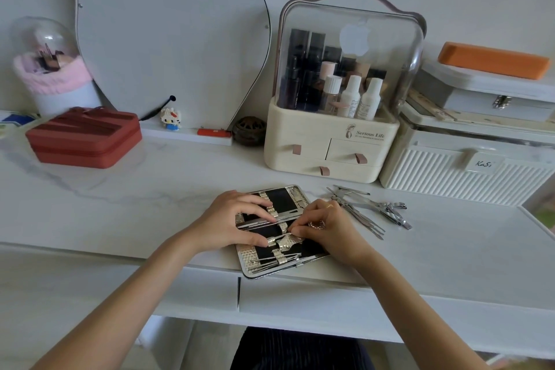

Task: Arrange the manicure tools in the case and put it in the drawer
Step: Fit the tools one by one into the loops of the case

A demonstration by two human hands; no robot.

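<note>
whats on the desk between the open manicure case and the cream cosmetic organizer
In the head view, only bare white desktop separates the manicure case from the cosmetic organizer; loose tools lie off right.

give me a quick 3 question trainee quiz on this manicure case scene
1. True or false: the open silver manicure case with black lining lies on the white marble-look table.
2. Where do the loose steel manicure tools lie? A) left of the case B) right of the case C) in a drawer
3. Which hand wears a ring?

Key: 1 true. 2 B. 3 the right hand; it pinches a tool at a case strap while the left hand rests on the case.
</note>
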